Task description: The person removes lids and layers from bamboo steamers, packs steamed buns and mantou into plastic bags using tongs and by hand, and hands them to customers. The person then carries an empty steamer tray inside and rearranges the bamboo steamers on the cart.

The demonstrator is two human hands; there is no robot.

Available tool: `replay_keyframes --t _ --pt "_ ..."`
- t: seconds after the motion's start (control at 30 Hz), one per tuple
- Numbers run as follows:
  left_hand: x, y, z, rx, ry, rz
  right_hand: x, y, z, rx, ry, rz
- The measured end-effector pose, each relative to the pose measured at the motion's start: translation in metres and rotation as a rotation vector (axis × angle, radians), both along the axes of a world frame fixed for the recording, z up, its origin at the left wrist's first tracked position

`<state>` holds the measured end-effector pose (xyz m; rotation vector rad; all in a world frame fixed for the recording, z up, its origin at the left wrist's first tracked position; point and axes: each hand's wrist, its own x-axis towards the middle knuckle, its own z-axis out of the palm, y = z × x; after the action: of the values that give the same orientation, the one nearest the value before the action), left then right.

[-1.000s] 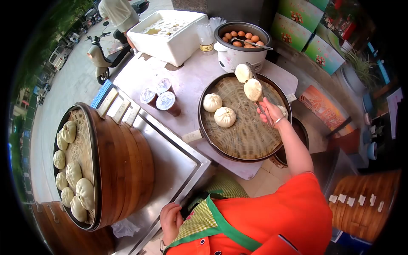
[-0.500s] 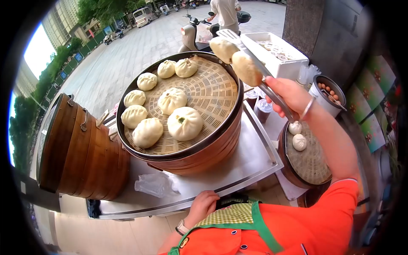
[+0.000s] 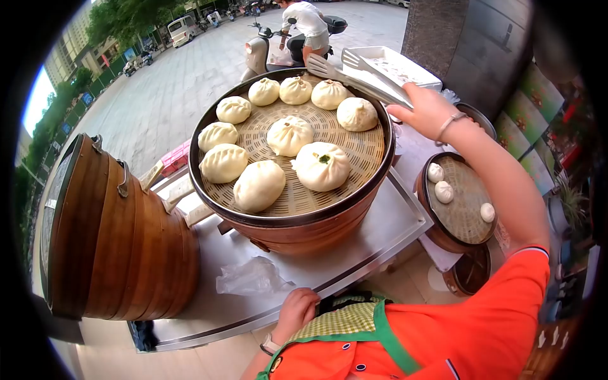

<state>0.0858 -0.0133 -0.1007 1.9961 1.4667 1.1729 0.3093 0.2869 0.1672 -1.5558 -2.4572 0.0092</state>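
Note:
My right hand (image 3: 427,113) is closed round the metal tongs (image 3: 373,85), whose slotted ends are spread with nothing between them. They hang over the far right rim of a bamboo steamer (image 3: 297,221). On its woven mat lie several steamed buns, one at the right (image 3: 356,114) just below the tongs. A bun with green filling showing (image 3: 321,166) and another pleated bun (image 3: 289,135) are near the middle. My left hand (image 3: 297,311) rests low at the metal table's front edge (image 3: 354,273), fingers curled together; what they hold, if anything, is hidden.
A tall steamer stack (image 3: 120,234) stands at the left. A crumpled plastic bag (image 3: 250,277) lies on the table. At the right is a smaller steamer (image 3: 465,202) with 3 small buns; behind it, a white foam box (image 3: 430,77). A person (image 3: 307,28) is beside a scooter (image 3: 256,54).
The two buns held in the tongs have been let go onto the far right of the steamer mat. The tongs have opened. My view has shifted; my left hand stays at the table edge.

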Motion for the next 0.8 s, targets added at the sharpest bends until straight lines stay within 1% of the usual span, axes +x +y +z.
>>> replay_keyframes --t 0.03,0.07,0.1,0.17,0.2,0.23,0.3,0.33,0.37,0.43,0.53,0.63,0.67,0.7,0.73,0.77,0.8 --pt "-0.005 -0.001 0.0 0.0 -0.001 0.005 0.01 -0.011 0.004 0.013 0.041 0.081" --pt "-0.01 0.0 -0.001 0.004 0.007 0.01 0.012 -0.035 0.02 -0.202 0.075 0.131" --pt "-0.012 0.0 -0.002 0.007 0.011 0.014 0.012 -0.047 0.021 -0.202 0.068 0.133" --pt "-0.014 0.001 -0.008 -0.005 -0.01 0.007 0.011 -0.063 0.018 -0.198 -0.064 0.282" --pt "-0.018 0.0 -0.008 -0.02 -0.013 -0.009 0.004 -0.062 0.004 -0.076 -0.063 0.293" --pt "-0.021 0.0 -0.005 -0.025 -0.003 -0.005 -0.006 -0.06 -0.001 -0.079 -0.052 0.297" --pt "-0.02 0.003 0.002 -0.019 0.001 -0.097 -0.031 -0.053 -0.001 -0.298 -0.145 0.223" --pt "-0.02 0.003 0.001 -0.009 0.0 -0.094 -0.038 -0.053 -0.001 -0.231 -0.156 0.261" --pt "-0.022 0.002 0.001 -0.006 0.003 -0.089 -0.046 -0.049 -0.004 -0.227 -0.154 0.266" --pt "-0.024 0.0 -0.002 -0.01 -0.003 -0.061 -0.059 -0.035 -0.016 -0.136 -0.068 0.35" --pt "-0.024 -0.006 -0.005 -0.003 -0.018 -0.032 -0.087 -0.026 -0.024 -0.213 -0.094 0.373" --pt "-0.024 -0.011 -0.003 -0.021 -0.022 -0.025 -0.08 -0.025 -0.005 -0.211 -0.116 0.3" --pt "-0.027 -0.014 -0.004 -0.021 -0.021 -0.036 -0.062 -0.018 -0.005 -0.137 -0.069 0.323" --pt "-0.029 -0.016 -0.007 -0.009 -0.022 -0.003 -0.05 -0.045 0.023 -0.278 0.035 0.233" --pt "-0.03 -0.017 -0.01 0.006 -0.027 0.032 -0.036 -0.055 0.037 -0.455 0.068 0.035" --pt "-0.032 -0.017 -0.013 0.013 -0.035 0.028 -0.018 -0.066 0.05 -0.474 0.044 0.045" --pt "-0.036 -0.018 -0.016 0.01 -0.037 0.044 0.009 -0.065 0.047 -0.264 -0.018 0.314"
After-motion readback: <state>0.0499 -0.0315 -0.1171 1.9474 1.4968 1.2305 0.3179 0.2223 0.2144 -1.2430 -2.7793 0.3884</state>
